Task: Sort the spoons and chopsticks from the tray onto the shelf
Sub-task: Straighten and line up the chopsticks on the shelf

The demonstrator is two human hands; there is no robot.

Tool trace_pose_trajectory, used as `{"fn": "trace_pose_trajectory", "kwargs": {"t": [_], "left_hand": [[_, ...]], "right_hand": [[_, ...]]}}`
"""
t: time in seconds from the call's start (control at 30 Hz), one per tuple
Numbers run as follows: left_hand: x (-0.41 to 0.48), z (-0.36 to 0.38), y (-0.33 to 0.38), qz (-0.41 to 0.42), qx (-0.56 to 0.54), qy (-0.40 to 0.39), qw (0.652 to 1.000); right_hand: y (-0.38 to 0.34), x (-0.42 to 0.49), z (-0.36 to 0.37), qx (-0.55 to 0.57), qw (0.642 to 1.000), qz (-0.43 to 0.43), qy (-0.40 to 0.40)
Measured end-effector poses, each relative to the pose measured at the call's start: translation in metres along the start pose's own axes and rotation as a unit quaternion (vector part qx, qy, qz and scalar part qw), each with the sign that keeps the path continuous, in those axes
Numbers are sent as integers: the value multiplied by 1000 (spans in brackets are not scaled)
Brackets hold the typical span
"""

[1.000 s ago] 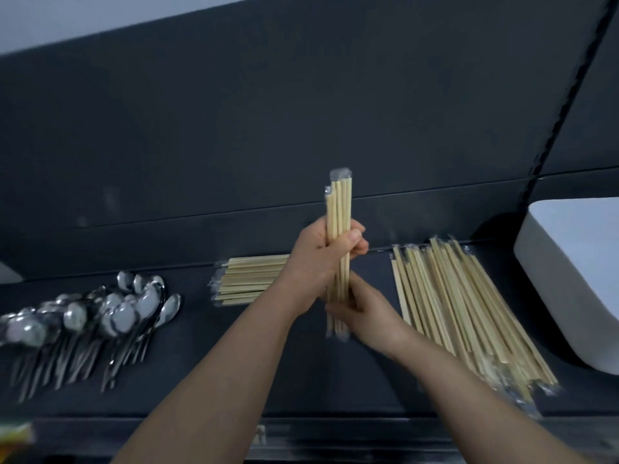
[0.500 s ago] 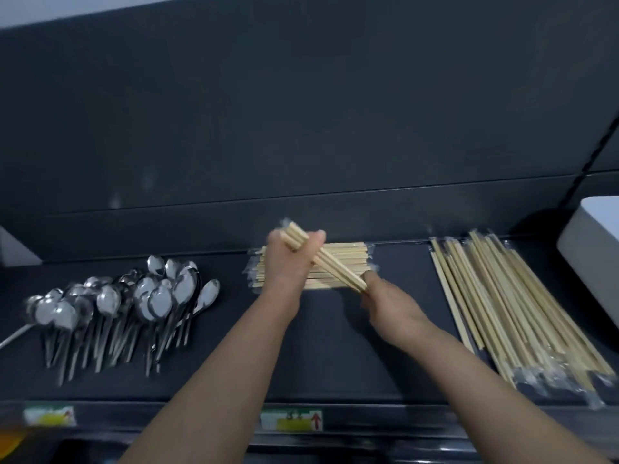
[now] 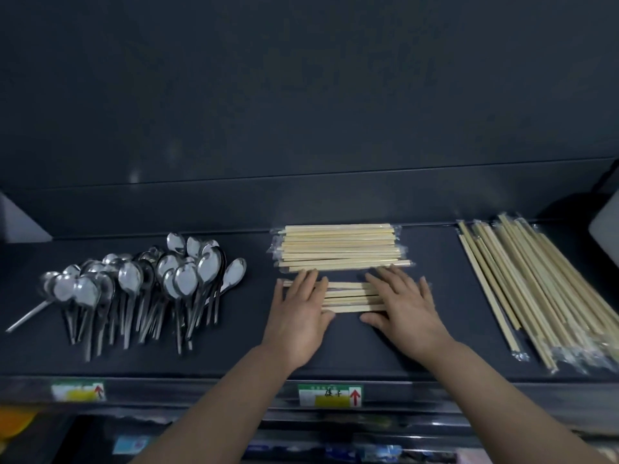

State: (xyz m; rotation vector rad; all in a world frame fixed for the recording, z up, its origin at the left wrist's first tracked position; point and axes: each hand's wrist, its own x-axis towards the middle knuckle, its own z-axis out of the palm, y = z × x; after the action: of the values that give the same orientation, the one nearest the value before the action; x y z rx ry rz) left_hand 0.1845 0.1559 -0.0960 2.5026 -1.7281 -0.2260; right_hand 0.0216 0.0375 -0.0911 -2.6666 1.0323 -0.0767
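A small bundle of wrapped wooden chopsticks (image 3: 348, 298) lies crosswise on the dark shelf (image 3: 435, 343). My left hand (image 3: 298, 316) lies flat on its left end and my right hand (image 3: 405, 309) flat on its right end, fingers straight. Just behind it sits a neat crosswise stack of chopsticks (image 3: 338, 246). A larger pile of long chopsticks (image 3: 536, 289) lies lengthwise at the right. A heap of metal spoons (image 3: 140, 286) fills the shelf's left part.
The shelf's front lip carries two price labels (image 3: 330, 395) with red arrows. A white container (image 3: 606, 222) shows at the far right edge. A dark back panel rises behind the shelf. Lower shelves with blurred goods lie below.
The bundle, held upright in both hands a second ago, was tilted flat and laid on the shelf in front of the stack. Both hands now lie flat on it.
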Motion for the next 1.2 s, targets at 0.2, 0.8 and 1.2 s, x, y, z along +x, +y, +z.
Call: {"fn": "trace_pose_trajectory", "kwargs": {"t": [0.2, 0.8, 1.2], "left_hand": [[13, 10, -4, -4, -19, -25, 999], [55, 11, -19, -128, -66, 47, 988], [55, 2, 27, 3, -50, 79, 996]], "right_hand": [[3, 7, 19, -7, 1000, 20, 14], [0, 55, 8, 44, 985, 165, 21], [23, 24, -14, -51, 995, 82, 34]]}}
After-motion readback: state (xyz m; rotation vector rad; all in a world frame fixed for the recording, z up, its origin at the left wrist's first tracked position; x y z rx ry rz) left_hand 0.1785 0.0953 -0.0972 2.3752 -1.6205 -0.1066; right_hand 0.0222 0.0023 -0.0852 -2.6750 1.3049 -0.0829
